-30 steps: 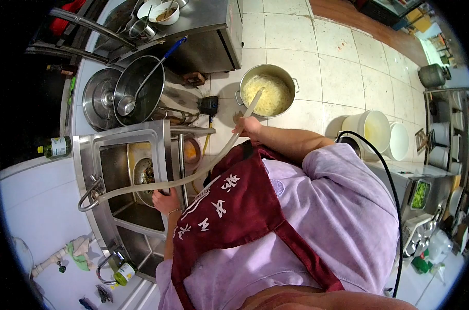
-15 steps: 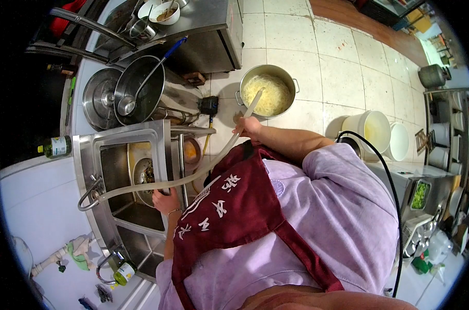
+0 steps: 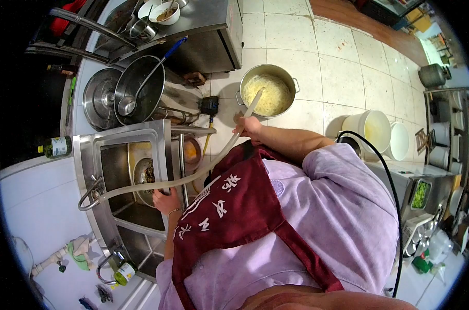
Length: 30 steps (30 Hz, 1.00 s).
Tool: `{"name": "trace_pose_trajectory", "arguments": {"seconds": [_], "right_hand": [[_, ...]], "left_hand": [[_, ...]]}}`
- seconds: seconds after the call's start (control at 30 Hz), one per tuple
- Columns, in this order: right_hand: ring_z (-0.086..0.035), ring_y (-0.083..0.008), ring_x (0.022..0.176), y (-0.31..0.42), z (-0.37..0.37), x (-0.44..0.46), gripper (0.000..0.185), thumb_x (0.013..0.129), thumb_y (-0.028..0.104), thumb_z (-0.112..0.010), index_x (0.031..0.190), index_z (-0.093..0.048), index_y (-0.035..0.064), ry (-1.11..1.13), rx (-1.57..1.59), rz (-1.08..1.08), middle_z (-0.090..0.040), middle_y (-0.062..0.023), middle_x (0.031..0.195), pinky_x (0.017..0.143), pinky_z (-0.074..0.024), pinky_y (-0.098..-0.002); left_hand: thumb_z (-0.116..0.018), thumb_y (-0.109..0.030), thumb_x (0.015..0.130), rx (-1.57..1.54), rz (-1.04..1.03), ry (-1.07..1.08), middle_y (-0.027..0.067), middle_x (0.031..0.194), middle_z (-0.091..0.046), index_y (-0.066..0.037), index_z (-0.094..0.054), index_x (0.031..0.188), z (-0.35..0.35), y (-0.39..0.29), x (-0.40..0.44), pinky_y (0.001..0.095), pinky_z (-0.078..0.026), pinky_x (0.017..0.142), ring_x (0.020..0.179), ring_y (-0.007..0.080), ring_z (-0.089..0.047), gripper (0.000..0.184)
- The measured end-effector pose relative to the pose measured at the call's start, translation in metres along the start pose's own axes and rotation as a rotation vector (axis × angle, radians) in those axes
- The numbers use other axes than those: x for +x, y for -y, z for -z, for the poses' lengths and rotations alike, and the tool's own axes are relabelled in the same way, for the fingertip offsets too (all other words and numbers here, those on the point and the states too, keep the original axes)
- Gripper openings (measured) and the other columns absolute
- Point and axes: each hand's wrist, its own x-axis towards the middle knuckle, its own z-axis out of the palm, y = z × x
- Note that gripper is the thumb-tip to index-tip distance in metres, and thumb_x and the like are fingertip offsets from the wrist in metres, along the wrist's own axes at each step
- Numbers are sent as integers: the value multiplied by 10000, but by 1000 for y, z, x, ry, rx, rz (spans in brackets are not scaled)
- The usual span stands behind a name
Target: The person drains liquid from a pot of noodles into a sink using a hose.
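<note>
My right hand (image 3: 249, 127) is closed around a pale, translucent hose (image 3: 221, 155). One end of the hose is at the curved tap (image 3: 89, 202) over the sink, and the other dips into a two-handled metal pot (image 3: 295, 98) on the floor. Pale yellowish, shredded-looking food (image 3: 273, 98) in liquid fills much of that pot. My left hand (image 3: 165, 201) grips the front edge of the steel sink (image 3: 164, 150), just below the hose, its fingers partly hidden. Inside the sink basin sits a round metal bowl or strainer (image 3: 141, 170) with dark bits in it.
A tall stockpot (image 3: 161, 82) with a ladle (image 3: 141, 90) stands beyond the sink, near a round lid (image 3: 92, 98). White buckets (image 3: 353, 124) are on the tiled floor to the right. A green bottle (image 3: 58, 146) stands behind the sink. A black cable (image 3: 394, 206) hangs at my right.
</note>
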Motion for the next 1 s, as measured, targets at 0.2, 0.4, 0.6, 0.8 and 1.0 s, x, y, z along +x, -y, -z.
{"name": "trace_pose_trajectory", "arguments": {"seconds": [0.2,0.4,0.6,0.8,1.0], "right_hand": [[-609,-322,797,2,-3,-4,221,878,163,-398,982,-430,-29,-15,2,-1,-526,-146,821,745,-497,-459],[-606,-328,789,-2,0,2,229,881,165,-392,976,-429,-40,-3,5,4,-527,-153,823,744,-498,-460],[-605,-326,783,-3,1,5,218,879,160,-392,943,-447,-41,-9,14,-2,-532,-155,816,740,-500,-457],[-605,-323,784,-4,3,8,243,891,184,-381,916,-463,-44,9,5,-2,-538,-162,809,730,-499,-454],[-604,-315,791,-3,2,5,266,896,194,-372,916,-469,-54,4,-1,-6,-541,-168,817,735,-498,-450]], "left_hand": [[-638,-436,698,4,-3,-10,206,950,-554,19,-519,1103,-3,2,0,465,-423,775,891,375,-533,620],[-645,-423,689,0,-9,-45,196,928,-553,13,-526,1076,-1,-1,-2,461,-425,763,878,368,-533,595],[-646,-406,688,3,-18,-66,189,898,-551,10,-530,1065,-2,0,-2,460,-427,753,850,363,-536,573],[-645,-420,701,-9,-12,-40,171,881,-555,17,-533,1067,4,-4,-2,458,-428,732,825,343,-541,581],[-643,-432,707,-3,13,-15,172,894,-553,16,-527,1090,9,-8,-2,456,-426,739,841,344,-538,600]]}}
